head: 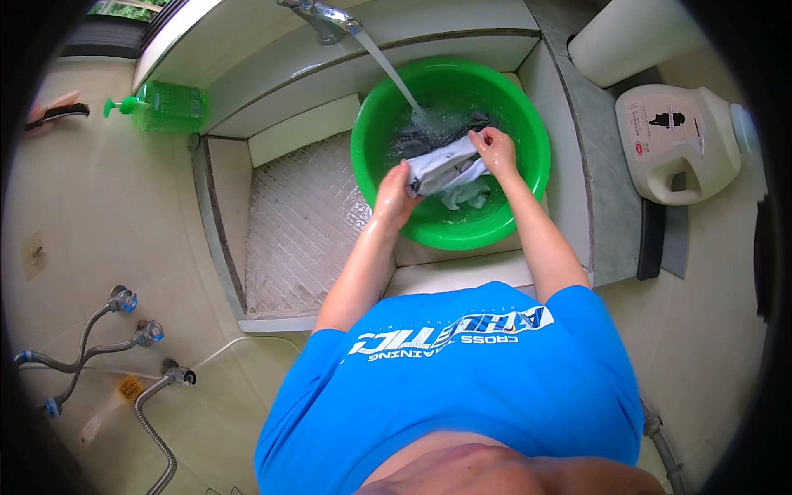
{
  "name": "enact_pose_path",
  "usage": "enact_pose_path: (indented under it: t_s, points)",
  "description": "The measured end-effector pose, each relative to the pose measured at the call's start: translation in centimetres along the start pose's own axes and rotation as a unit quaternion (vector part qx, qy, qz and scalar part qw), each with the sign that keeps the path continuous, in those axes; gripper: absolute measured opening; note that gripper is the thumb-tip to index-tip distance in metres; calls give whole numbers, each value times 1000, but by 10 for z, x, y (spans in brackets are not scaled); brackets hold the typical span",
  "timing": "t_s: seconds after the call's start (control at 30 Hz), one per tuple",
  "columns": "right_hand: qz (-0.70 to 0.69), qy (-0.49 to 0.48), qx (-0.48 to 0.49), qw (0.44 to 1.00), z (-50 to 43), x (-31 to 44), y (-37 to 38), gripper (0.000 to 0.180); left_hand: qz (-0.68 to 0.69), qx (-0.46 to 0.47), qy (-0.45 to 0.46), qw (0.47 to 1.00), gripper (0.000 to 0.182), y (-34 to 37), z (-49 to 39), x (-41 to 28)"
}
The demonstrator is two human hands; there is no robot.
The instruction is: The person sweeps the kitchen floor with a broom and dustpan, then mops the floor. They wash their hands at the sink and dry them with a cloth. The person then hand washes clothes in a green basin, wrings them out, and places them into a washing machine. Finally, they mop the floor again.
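My left hand (396, 195) grips the left end of a wet white cloth with dark marks (445, 166), perhaps a small garment. The cloth's upper right part is pinched between the fingers of my right hand (495, 150). Both hands hold it over a round green plastic basin (537, 154). Dark fabric (413, 143) lies in the water behind the cloth, and a pale piece of fabric (465, 195) is in the water in front of it. From the chrome faucet (328, 21) a stream of water (388, 67) runs into the basin.
The basin stands in a tiled sink with a ridged washing slope (303, 229) on its left. A green pump bottle (170, 106) lies at the upper left, near a brush (62, 113). A large beige detergent jug (677, 145) is at the right. Valves with hoses (148, 333) are at the lower left.
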State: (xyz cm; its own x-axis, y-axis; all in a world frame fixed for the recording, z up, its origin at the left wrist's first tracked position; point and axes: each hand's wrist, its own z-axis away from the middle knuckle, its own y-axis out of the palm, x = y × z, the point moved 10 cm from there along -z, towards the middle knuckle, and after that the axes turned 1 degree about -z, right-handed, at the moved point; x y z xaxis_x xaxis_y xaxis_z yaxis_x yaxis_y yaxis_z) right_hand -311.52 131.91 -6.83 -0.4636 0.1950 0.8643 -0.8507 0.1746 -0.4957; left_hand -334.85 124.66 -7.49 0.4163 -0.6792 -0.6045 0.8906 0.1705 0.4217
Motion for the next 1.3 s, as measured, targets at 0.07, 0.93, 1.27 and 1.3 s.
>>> enact_pose_path:
  t_s: [0.07,0.93,1.27,1.3]
  points:
    - [-49,6,8,999,1,2,-2,28,-39,-29,18,999,24,-30,-7,-1]
    - [-220,-134,170,951,85,151,66,17,115,-19,3,993,19,-10,-18,13]
    - [32,-61,-66,995,-10,37,-25,34,8,-53,208,977,32,-3,2,-60]
    - [19,-24,-66,997,-19,24,-38,32,-26,-91,229,969,32,-21,-6,-70]
